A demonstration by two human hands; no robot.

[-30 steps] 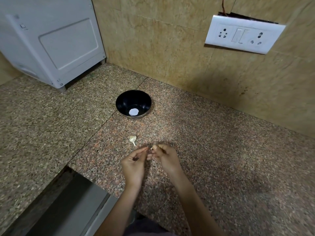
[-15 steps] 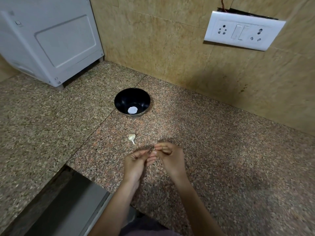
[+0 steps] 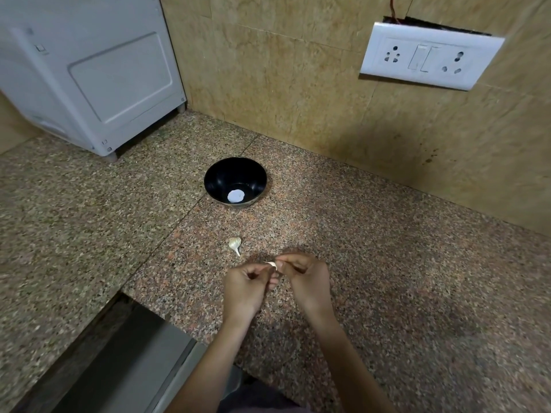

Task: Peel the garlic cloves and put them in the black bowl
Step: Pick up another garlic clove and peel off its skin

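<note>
**Q:** Where is the clove in work?
**A:** The small pale garlic clove (image 3: 272, 265) is between your fingertips, above the counter near its front edge. Your right hand (image 3: 307, 280) pinches it between thumb and forefinger. Your left hand (image 3: 244, 289) has its fingers curled tight, with the tips meeting the clove from the other side. The grip is narrow, both hands on the one clove. It is too small to tell whether skin remains on it.

**Q:** Any other cloves?
**A:** One. The second garlic clove (image 3: 235, 244), off-white with a pointed tail, lies on the counter just beyond your left hand, not touching it, between your hands and the bowl.

**Q:** Surface and room?
**A:** The speckled brown-pink granite countertop (image 3: 387, 278) has a seam running diagonally past the bowl. Tan stone-look wall tiles (image 3: 283, 84) stand behind it. A white plastic socket-and-switch plate (image 3: 429, 56) is on the wall at upper right, with a dark cut-out and a red wire above it. A light grey boxy appliance (image 3: 89, 70) stands on short feet at back left. A grey metal recess (image 3: 119, 362) is cut into the counter at lower left.

**Q:** Containers and contents?
**A:** The round black bowl (image 3: 217, 177) stands upright, well beyond your hands and near the wall. A pale round patch (image 3: 236, 196) shows at its bottom; I cannot tell whether it is a clove or glare.
</note>
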